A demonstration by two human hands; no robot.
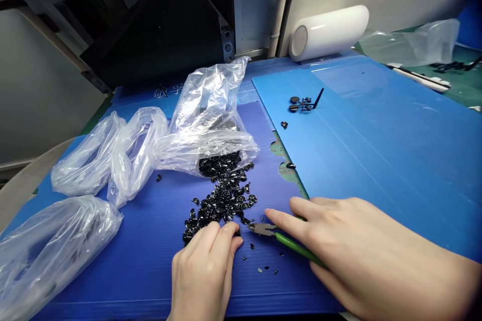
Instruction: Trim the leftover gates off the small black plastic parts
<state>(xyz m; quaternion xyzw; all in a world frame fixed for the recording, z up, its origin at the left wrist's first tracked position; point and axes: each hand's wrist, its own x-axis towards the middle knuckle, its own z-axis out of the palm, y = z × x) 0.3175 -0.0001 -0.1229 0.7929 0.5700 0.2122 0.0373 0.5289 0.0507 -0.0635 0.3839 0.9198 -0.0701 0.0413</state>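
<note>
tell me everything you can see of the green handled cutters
The cutters have a bare grey metal head and green handles, apparently plastic-coated. The right hand holds them, covering much of the handles. The head points left, over the dark blue sheet; whether it touches it, I cannot tell. The tips end beside the pile of black parts, a little short of the left hand. Whether the jaws are fully shut is too small to tell.

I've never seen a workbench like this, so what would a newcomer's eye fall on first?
Probably the heap of small glossy black parts, mid-bench, trailing from a clear plastic bag. Just right of it, the right hand holds green-handled cutting pliers, their jaws towards the left hand. A thick white roll lies at the back right.
</note>
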